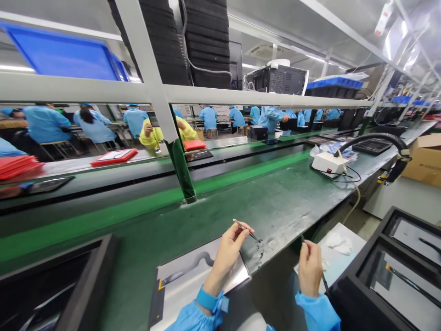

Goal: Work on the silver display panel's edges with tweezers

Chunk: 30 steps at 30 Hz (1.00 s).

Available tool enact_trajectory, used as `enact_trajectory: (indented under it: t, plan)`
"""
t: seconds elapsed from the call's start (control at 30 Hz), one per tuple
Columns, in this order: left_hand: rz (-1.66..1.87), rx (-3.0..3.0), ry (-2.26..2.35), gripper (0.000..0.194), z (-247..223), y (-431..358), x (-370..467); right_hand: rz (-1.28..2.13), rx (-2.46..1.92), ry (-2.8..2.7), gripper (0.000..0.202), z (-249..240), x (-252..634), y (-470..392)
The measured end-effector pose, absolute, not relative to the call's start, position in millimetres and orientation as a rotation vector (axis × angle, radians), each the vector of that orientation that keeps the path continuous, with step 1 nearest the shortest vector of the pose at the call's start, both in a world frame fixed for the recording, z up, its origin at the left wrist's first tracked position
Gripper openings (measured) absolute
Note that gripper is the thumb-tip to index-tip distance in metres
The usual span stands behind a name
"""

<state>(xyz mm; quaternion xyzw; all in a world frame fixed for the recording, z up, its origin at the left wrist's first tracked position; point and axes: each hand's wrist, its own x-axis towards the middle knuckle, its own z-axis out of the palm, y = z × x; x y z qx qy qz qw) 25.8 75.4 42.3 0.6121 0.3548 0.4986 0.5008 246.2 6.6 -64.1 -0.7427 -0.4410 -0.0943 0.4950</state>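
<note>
My left hand [228,250] is closed on thin metal tweezers [253,235], whose tips point right, over some small dark bits [261,250] on the green bench top. Below this hand lies a flat silvery panel [186,280] with a dark strip and an orange mark at its left end. Further right, past the bench edge, my right hand [310,269] pinches a slim dark tool [325,281] that runs down behind the fingers. A blue band circles my left wrist, and both sleeves are light blue.
Black foam trays with panels stand at the lower right [396,276] and lower left [106,271]. A green-wrapped post [182,174] rises mid-bench. A white box [329,164] with a black hose sits at the right. Across the bench, a person in yellow [151,138] and several people in blue work.
</note>
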Motion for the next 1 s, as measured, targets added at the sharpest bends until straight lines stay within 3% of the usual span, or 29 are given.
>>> enact_trajectory:
  t: [0.13,0.27,0.7,1.0]
  plan:
    - [1.189,1.561,0.841,0.026,45.3,77.6,26.9,-0.086,-1.434,-1.476,0.026,-9.1,204.0,8.1]
    - [1.204,1.612,0.848,0.023,48.4,76.4,25.7,-0.034,-1.264,-1.612,0.022,13.1,185.0,12.0]
    - [1.298,1.665,0.860,0.016,56.1,66.9,32.2,-0.157,-1.297,-1.830,0.030,23.0,181.0,25.4]
    - [1.731,1.453,0.933,0.025,97.5,83.4,-11.5,-0.099,-1.388,-1.793,0.046,-7.6,208.7,29.1]
